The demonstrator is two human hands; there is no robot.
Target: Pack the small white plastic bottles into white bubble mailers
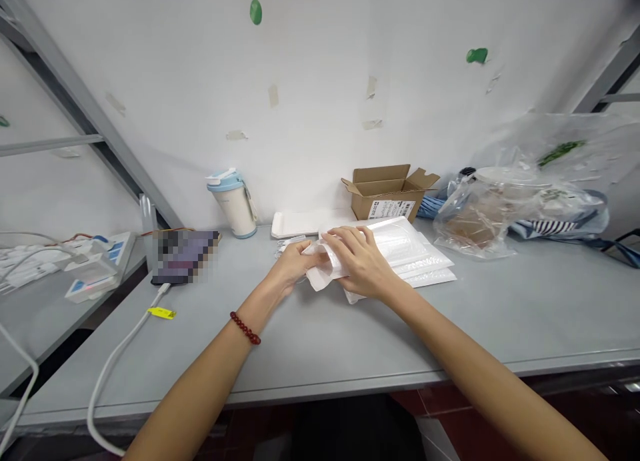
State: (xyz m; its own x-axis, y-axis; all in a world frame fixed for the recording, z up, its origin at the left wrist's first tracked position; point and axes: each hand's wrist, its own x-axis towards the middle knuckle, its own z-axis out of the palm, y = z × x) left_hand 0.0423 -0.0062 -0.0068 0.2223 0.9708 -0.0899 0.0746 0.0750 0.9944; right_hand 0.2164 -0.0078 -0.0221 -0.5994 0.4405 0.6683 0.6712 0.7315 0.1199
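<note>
Above the middle of the grey table, both hands are on a white padded mailer [321, 275] whose mouth faces left. My left hand [289, 269], with a dark red bead bracelet at the wrist, is closed at that mouth; its fingertips are partly hidden by the mailer. My right hand [366, 264] lies over the mailer from the right, fingers bent and gripping it near the opening. More white bubble mailers [425, 260] lie stacked under and right of my right hand. Behind my left hand are a small clear-wrapped item [290, 242] and a flat white box [296, 225].
An open cardboard box [387, 189] stands against the wall. A blue-lidded tumbler [234, 204] and a blurred phone [185, 258] on a white cable [120, 354] are left. Right are a clear plastic bag [480, 228] holding a container and blue fabric [595, 231].
</note>
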